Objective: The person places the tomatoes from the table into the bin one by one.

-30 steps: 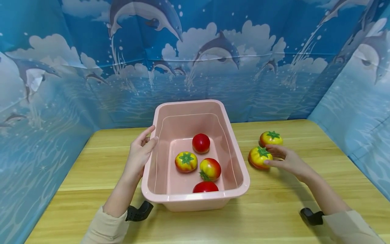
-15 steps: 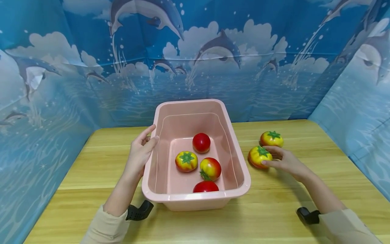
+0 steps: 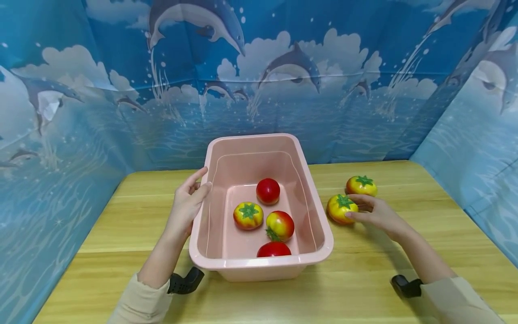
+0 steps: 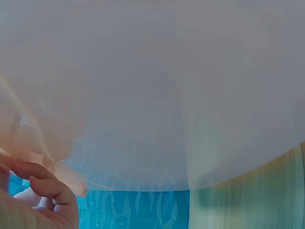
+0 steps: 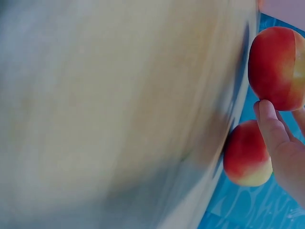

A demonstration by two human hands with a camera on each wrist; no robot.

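Observation:
My left hand (image 3: 186, 204) grips the left rim of a pink plastic tub (image 3: 307, 180), thumb on the rim; its curled fingers (image 4: 52, 188) show against the pale wall in the left wrist view. To the tub's right, my right hand (image 3: 376, 217) holds a yellow-red toy tomato (image 3: 341, 209) with a green leafy top, between thumb and fingers. In the right wrist view a fingertip (image 5: 267, 110) meets the lower side of the held toy tomato (image 5: 274, 69). Just behind it sits a second yellow-red toy tomato (image 3: 361, 185), partly covered by the fingers.
Inside the tub lie a plain red ball-like toy (image 3: 268, 191), two yellow-red toy tomatoes (image 3: 248, 216) and another red one (image 3: 274, 249) partly behind the near rim. A dolphin-print cloth (image 3: 263, 112) closes the back and sides of the wooden table (image 3: 133, 216).
My right hand has shifted slightly left, and the nearer toy tomato has moved a little left with it, toward the tub. My left hand keeps its place on the rim.

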